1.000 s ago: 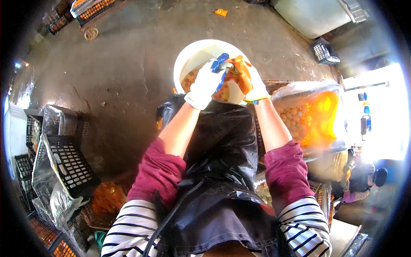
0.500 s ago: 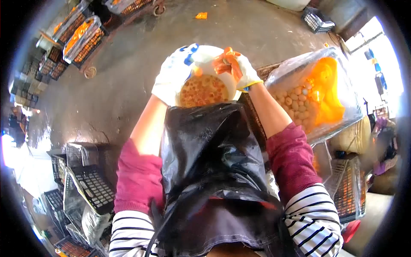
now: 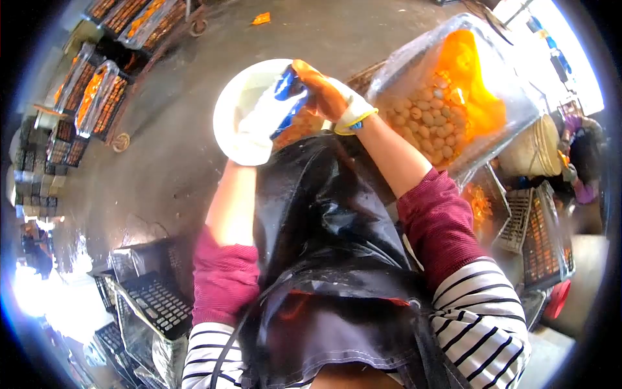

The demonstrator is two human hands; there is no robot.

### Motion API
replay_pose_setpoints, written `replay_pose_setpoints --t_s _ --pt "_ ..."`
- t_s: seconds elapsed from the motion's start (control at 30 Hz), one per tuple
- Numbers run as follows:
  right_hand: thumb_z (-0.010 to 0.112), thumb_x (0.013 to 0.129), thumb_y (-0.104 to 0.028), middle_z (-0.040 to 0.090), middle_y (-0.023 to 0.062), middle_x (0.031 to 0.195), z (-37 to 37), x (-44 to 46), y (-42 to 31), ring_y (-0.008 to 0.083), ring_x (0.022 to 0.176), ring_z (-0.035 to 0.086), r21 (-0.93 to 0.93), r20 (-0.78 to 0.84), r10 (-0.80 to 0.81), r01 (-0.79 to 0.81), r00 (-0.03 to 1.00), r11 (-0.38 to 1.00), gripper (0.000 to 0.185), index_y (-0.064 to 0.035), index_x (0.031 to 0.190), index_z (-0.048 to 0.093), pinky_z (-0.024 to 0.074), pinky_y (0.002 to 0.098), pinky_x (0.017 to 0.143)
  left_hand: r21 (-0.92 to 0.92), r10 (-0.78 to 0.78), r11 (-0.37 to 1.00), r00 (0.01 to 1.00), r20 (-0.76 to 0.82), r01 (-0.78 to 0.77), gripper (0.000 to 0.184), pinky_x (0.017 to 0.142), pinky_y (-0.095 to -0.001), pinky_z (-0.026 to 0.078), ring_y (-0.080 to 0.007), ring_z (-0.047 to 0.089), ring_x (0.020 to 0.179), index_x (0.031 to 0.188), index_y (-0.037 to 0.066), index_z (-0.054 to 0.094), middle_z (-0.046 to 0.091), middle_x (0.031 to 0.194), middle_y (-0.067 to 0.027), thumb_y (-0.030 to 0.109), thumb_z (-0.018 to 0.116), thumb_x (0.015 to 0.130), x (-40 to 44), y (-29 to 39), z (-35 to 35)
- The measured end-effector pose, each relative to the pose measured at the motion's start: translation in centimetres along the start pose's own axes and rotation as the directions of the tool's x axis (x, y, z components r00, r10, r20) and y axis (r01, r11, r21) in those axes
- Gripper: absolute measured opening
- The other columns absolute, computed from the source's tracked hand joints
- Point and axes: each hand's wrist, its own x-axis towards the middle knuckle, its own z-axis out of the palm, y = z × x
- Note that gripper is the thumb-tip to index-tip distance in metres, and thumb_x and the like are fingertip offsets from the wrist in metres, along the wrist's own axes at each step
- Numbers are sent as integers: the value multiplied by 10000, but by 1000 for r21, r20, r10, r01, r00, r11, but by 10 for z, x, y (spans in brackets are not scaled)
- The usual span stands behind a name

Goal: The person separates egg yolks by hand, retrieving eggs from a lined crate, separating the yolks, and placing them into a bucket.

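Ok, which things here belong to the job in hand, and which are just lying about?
In use, apparently:
gloved left hand and right hand
white bucket beneath them
eggs to its right, probably

Apparently just lying about:
orange scrap on the floor
black crate, lower left
red object, lower right

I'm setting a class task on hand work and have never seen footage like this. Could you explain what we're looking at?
There is no machine here. One camera, worn on a person's head, looks forward and down, so the person's own arms reach away from us. Both hands are gloved: the left hand in white and blue, the right hand in orange and white. They meet over a white bucket with orange contents. Anything held between the fingers is hidden. To the right, pale, egg-like things lie in clear plastic. A black apron covers the person's front.
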Motion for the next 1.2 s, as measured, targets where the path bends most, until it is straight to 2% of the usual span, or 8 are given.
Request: replay_pose_setpoints --t_s 0.23,0.37,0.43,0.47,0.53,0.7,0.97,1.2 --pt "541 907 -271 610 71 1039 -80 -154 -18 210 963 575 -133 -199 -143 118 969 984 327 -62 1158 538 486 325 814 -559 -202 820 975 -87 120 379 814 -296 490 -250 582 998 1209 -57 475 564 1144 -194 109 552 877 -17 -62 -22" --pt "522 908 -182 578 101 1127 -93 -290 -38 231 1022 566 -944 -314 -247 -272 917 189 306 -43 1181 514 475 335 865 -541 -418 778 906 -68 318 350 772 -295 493 -236 610 941 1153 -34 547 611 1078 -165 159 585 864 -28 -87 -22" --pt "513 901 -172 584 132 1129 -143 -374 -11 248 1024 580 -97 -842 77 -290 534 952 305 -46 1179 510 474 337 853 -507 -418 782 908 7 364 317 799 -277 467 -203 584 941 1137 -15 552 597 1050 -124 183 555 889 -30 -94 -23" --pt "554 850 -238 602 106 1062 -164 -421 -1 264 961 589 -697 -710 -164 -651 685 302 315 -88 1127 554 472 365 807 -501 -380 791 924 48 351 289 813 -256 450 -173 560 935 1124 -2 549 581 1020 -92 193 530 912 -30 -94 -24" --pt "547 830 -333 630 96 955 -143 -422 -3 296 892 594 -496 -596 -402 -712 696 -498 288 -133 1028 613 462 413 740 -682 -355 646 926 130 343 271 875 -235 428 -151 545 967 1146 31 548 575 1016 -76 175 512 920 -27 -104 -26" --pt "544 873 -360 593 84 726 -90 -314 -23 205 683 531 -492 -859 -467 -594 211 637 316 -72 950 651 437 312 660 -328 -247 913 969 24 241 377 856 -318 464 -241 595 1012 1189 -32 529 606 1124 -140 214 522 903 -44 -51 -23" --pt "493 887 -235 638 129 859 -216 -165 -67 262 883 621 -400 -564 -316 -587 763 -703 281 -53 1077 591 480 381 703 -433 -334 848 943 9 305 391 894 -309 445 -212 581 1036 1219 -25 503 590 1141 -129 244 478 936 -39 -73 -19" --pt "515 851 -231 628 156 912 -329 -82 -130 273 882 616 -439 -725 -402 -825 559 -356 295 -28 1055 580 475 381 697 -424 -410 810 909 82 404 399 941 -316 419 -235 550 1090 1250 -49 458 543 1208 -142 219 444 954 -22 -55 -11"
